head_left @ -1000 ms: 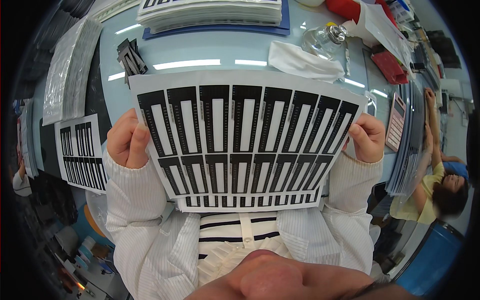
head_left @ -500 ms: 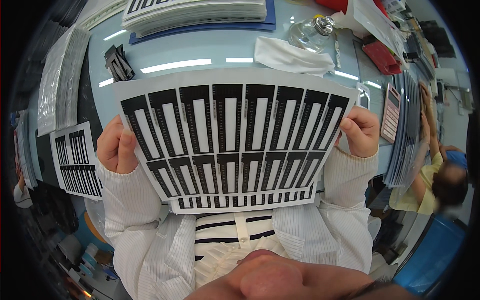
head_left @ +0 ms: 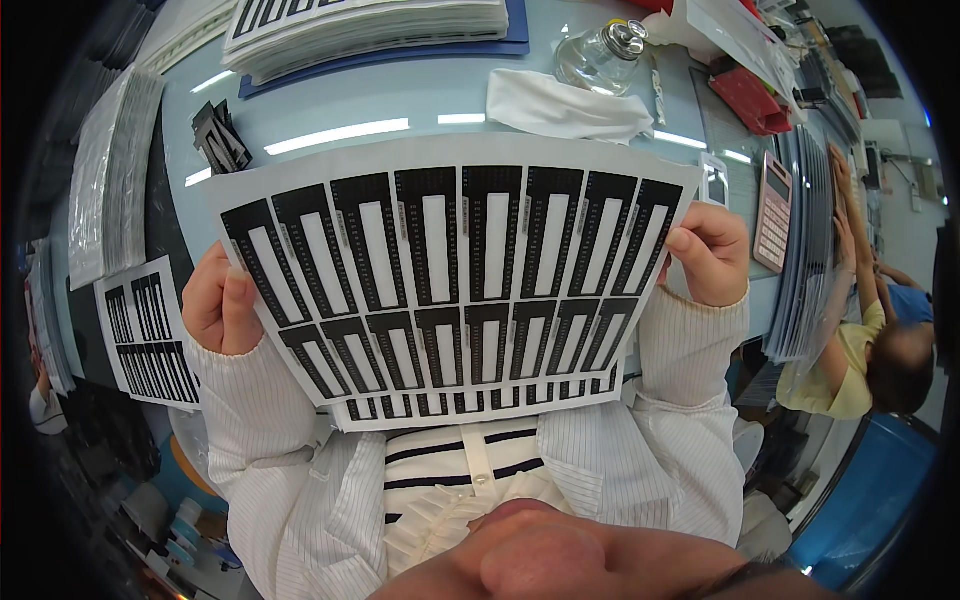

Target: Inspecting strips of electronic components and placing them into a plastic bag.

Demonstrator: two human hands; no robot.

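A large white sheet (head_left: 450,312) printed with rows of black rectangular frames is held up in front of my chest, its far edge bowed. My left hand (head_left: 222,300) grips its left edge, thumb on top and fingers curled underneath. On the opposite edge my right hand (head_left: 712,255) pinches the sheet between thumb and bent fingers. Below the near edge shows another strip of the same black-and-white pattern; whether it is a second sheet or a bent part of this one, I cannot tell.
Across the glass-topped table lie a stack of printed sheets (head_left: 370,42) on a blue board, a white cloth (head_left: 565,106), a glass bottle (head_left: 598,62) and black strips (head_left: 222,138). A pink calculator (head_left: 775,213) sits at right, near a person in yellow (head_left: 845,370). Plastic-wrapped sheets (head_left: 115,175) stand left.
The whole view has shifted a little, so the table things and the sheet appear slightly farther left. Both hands keep their hold on the sheet's edges.
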